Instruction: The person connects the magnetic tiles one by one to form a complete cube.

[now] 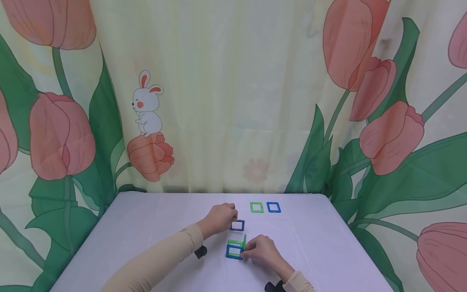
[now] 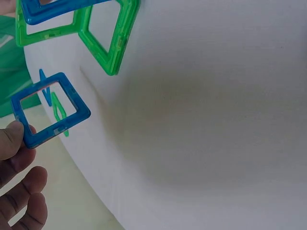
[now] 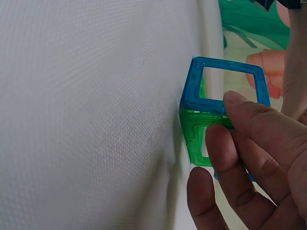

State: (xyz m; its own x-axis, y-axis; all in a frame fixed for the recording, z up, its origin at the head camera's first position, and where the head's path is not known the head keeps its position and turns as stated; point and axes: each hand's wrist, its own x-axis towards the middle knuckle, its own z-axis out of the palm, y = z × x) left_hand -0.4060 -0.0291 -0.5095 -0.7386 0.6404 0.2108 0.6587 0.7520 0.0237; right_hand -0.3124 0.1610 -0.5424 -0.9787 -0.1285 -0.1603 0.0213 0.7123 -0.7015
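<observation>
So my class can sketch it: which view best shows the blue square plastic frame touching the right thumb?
The right wrist view: the blue frame shows large and nearly whole, though the right hand hides part. The head view shows it small; the left wrist view crops it at the top edge.

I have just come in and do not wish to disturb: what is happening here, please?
A person is working at a white table with square frames. The left hand pinches a blue frame, which is apart from the small blue and green build. The right hand holds that build at its side. Farther back, a green frame and another blue one lie side by side on the table.
</observation>
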